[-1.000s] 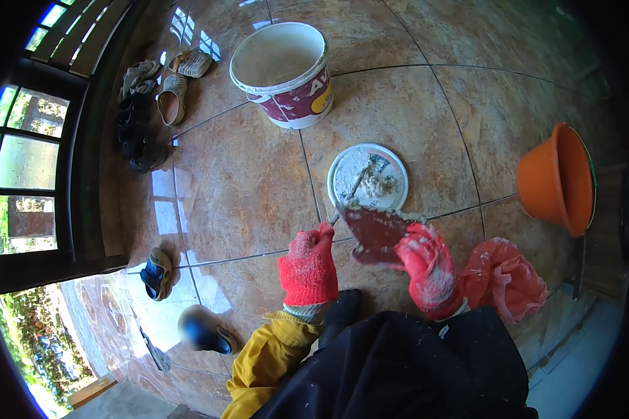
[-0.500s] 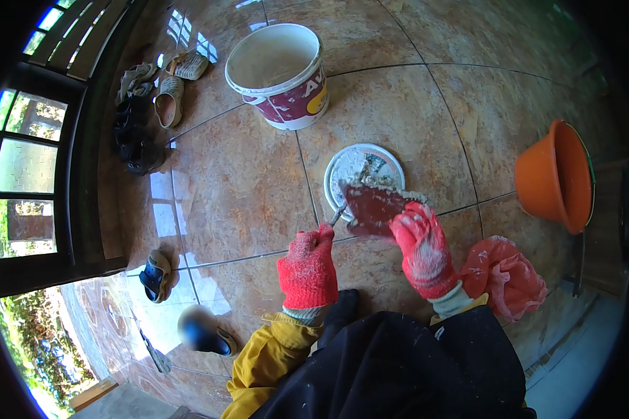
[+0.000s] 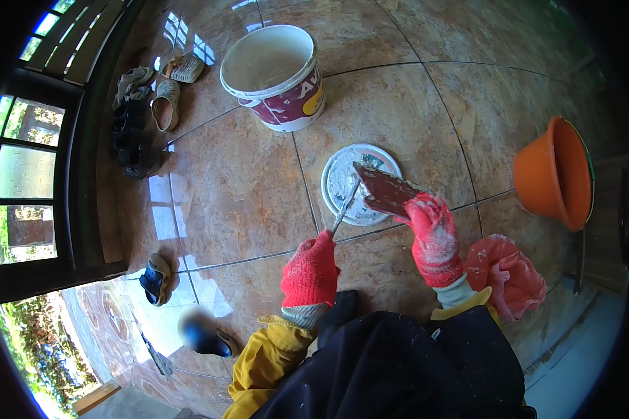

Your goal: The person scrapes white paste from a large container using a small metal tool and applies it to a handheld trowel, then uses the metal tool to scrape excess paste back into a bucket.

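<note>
My left hand (image 3: 310, 271), in a red knit glove, grips a slim grey tool (image 3: 344, 209) whose far end meets the edge of a board. My right hand (image 3: 432, 237), gloved alike and dusted with white, is closed on that flat reddish-brown board (image 3: 386, 193), tilted and smeared with whitish paste along its upper edge. Beneath both lies a round white lid (image 3: 336, 174) on the floor, coated with pale paste. What the tool's far end looks like is partly hidden by the board.
A white and maroon bucket (image 3: 286, 112) stands beyond the lid. At the far right lies an orange bucket (image 3: 541, 174), seeming tipped. A crumpled pink bag (image 3: 507, 279) sits by my right forearm. Several shoes (image 3: 165, 105) line the left, near the windowed door (image 3: 31, 164); the floor is tiled.
The board has turned and tilted, exposing more of the lid. My right hand has shifted slightly right, and more of the left hand's tool shows, now against the board's edge.
</note>
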A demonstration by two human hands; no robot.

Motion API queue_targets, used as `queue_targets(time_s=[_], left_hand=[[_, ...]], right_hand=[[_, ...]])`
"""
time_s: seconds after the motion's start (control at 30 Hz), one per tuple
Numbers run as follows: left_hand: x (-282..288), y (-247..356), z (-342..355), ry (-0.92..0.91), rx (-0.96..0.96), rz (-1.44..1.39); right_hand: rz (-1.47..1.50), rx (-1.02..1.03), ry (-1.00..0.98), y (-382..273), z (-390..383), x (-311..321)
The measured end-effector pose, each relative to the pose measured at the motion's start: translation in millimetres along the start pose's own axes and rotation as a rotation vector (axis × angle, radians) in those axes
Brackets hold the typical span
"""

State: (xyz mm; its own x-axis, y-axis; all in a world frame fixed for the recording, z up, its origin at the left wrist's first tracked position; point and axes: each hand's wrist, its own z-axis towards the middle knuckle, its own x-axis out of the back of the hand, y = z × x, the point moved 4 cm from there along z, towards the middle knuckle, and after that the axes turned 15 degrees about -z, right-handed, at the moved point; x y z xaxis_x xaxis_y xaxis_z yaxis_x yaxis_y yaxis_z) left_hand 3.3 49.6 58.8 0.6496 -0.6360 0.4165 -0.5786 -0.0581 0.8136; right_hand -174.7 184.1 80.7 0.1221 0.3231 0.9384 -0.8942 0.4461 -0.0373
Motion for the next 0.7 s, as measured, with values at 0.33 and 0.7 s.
queue_targets(time_s=[0.33,0.7], left_hand=[[-13,20,-3,-0.4,0.586,-0.623],[16,15,-23,-0.332,0.595,-0.655]], right_hand=[[0.166,0.126,-0.069,-25,-32,4],[0.188,0.106,0.036,-10,7,-8]])
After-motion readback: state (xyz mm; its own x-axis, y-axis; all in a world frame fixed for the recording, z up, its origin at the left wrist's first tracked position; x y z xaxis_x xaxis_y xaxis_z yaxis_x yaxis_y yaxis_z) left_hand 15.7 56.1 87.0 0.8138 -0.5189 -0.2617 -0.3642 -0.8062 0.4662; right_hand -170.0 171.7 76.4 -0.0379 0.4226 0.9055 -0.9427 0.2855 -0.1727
